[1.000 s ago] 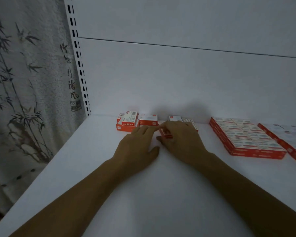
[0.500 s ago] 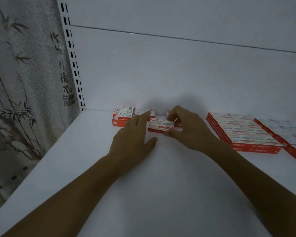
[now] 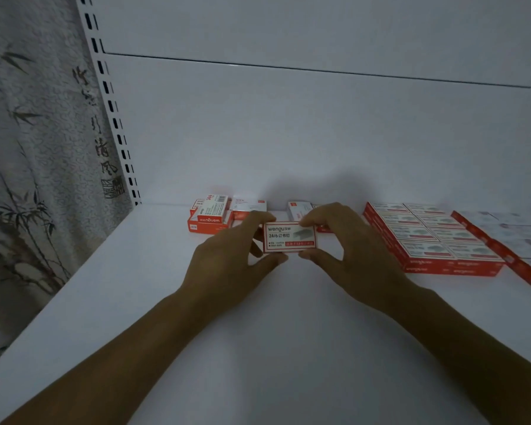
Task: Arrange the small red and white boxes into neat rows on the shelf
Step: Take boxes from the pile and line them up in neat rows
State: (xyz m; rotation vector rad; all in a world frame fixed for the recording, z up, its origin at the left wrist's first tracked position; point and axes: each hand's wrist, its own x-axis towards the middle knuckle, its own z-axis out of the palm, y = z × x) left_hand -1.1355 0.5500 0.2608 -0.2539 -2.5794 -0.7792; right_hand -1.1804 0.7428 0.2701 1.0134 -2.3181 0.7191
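While both hands are meeting over the middle of the white shelf [image 3: 111, 302], the left hand [image 3: 224, 259] and the right hand [image 3: 350, 256] are holding one small red and white box [image 3: 289, 237] between them, face up and a little above the surface, as far as I can judge. Each hand is pinching one short end, with the thumb under the near edge and the fingers curled over the far edge, so the fingers are closed only to the thickness of the box. It is looking light and stiff, a cardboard pack with smooth printed faces that may be slipping a little, so taking it by the two short ends seems the safest hold. At about eleven o'clock from the held box a loose group [image 3: 210, 214] is lying against the back wall; I am counting about three boxes there, one resting crooked on another. At twelve o'clock two more boxes [image 3: 299, 208] are partly hidden behind the fingers. At three o'clock a neat block [image 3: 432, 237] is already showing two columns of four.
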